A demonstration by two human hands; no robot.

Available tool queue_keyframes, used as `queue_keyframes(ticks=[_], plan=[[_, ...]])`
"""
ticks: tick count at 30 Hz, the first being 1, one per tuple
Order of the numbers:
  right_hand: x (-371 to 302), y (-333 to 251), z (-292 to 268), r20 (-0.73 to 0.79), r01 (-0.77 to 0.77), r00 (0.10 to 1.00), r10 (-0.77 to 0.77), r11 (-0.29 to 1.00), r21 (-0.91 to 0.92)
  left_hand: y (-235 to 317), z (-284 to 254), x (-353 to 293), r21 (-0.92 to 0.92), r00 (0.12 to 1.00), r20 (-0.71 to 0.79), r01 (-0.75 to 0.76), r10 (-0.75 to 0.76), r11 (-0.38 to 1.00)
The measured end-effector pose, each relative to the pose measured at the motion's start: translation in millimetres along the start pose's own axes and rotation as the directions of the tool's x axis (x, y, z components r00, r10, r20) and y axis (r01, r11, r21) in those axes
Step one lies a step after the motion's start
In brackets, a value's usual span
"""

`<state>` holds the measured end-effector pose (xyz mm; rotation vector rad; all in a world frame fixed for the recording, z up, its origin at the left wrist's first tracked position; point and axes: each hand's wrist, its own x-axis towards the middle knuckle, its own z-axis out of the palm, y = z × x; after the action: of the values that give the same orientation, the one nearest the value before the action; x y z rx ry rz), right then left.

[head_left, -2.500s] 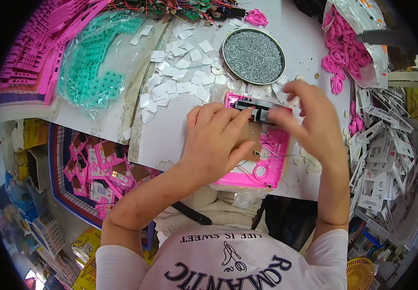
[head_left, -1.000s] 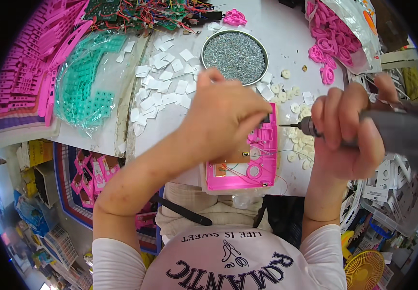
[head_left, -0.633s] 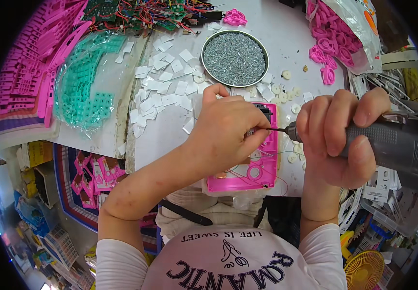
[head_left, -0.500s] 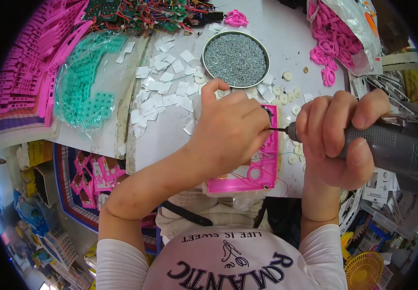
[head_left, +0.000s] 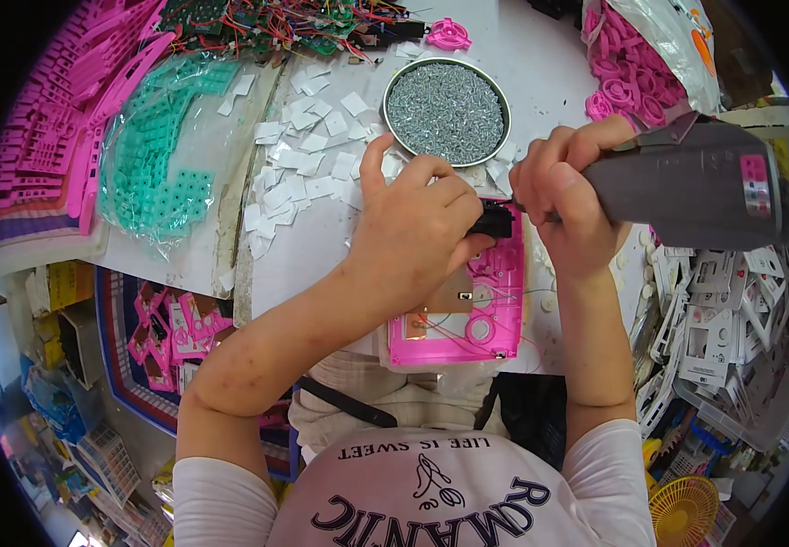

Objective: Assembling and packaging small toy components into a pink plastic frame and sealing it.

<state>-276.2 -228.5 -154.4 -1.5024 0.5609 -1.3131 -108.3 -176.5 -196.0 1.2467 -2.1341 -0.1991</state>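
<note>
On the table before me lies a pink plastic housing [head_left: 508, 310] with thin wires and a brown circuit board [head_left: 447, 294] inside. My left hand [head_left: 417, 219] is over its far-left part, thumb and fingers closed on a small black part [head_left: 495, 221]; one finger sticks up. My right hand [head_left: 570, 196] grips a dark grey electric screwdriver [head_left: 686, 187], tilted with its body to the right. Its tip end is near the housing's far edge, mostly hidden by my fingers. Just beyond my hands sits a round metal tin of small screws [head_left: 445, 109].
White square pieces [head_left: 299, 173] are scattered left of the tin. Further left are bagged teal parts [head_left: 153, 173] and stacked pink panels [head_left: 43, 137]. Circuit boards with wires [head_left: 294, 23] lie at the back. A bag of pink parts [head_left: 632, 68] stands back right; white panels [head_left: 718, 328] fill a bin.
My right hand has shifted left and away from me, swinging the screwdriver body upward in view. My left hand has shifted slightly left, and the black part between its fingers now shows more.
</note>
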Motion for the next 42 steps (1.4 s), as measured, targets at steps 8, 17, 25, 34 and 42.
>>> queue_keyframes(ticks=[8,17,25,34,42], plan=[[7.9,1.0,-13.5,0.106,-0.095,0.992,0.075,0.975,0.201,2.8,-4.2,0.8,-0.097,0.998,0.027,0.053,-0.051,0.994],[7.0,-44.5,-50.3,0.142,0.085,0.983,-0.112,0.979,0.183,42.7,1.5,-30.6,0.005,0.998,0.057,0.039,-0.04,0.999],[-17.4,-49.8,-63.3,0.054,0.092,0.994,-0.099,0.988,0.122,45.2,-6.3,-19.7,0.051,0.993,0.092,0.062,-0.067,0.997],[-26.7,-61.9,-76.1,0.009,0.069,0.998,-0.07,0.995,0.07,63.9,-8.8,17.2,0.292,0.831,0.554,-0.251,0.05,0.923],[-40.2,-81.0,-93.9,-0.022,0.042,0.999,-0.041,0.998,0.057,73.8,-5.0,22.5,0.364,0.709,0.688,-0.524,0.156,0.77]])
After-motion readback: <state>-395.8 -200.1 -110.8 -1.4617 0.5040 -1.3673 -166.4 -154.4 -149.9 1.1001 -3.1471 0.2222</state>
